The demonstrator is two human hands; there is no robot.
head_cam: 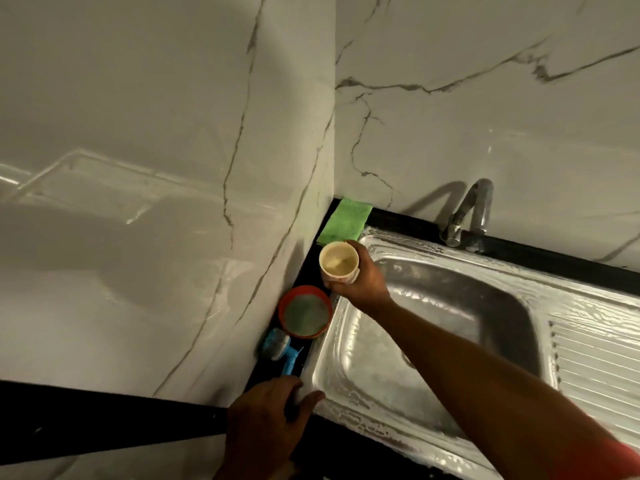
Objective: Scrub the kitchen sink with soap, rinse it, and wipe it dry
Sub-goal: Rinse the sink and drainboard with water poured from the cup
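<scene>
The right hand (360, 277) grips a cream cup (338, 263) over the wet steel sink's (467, 299) left rim. The left hand (270, 417) lies at the handle end of the blue brush (280, 351); whether it grips cannot be told. A red bowl (305, 311) sits between cup and brush.
</scene>
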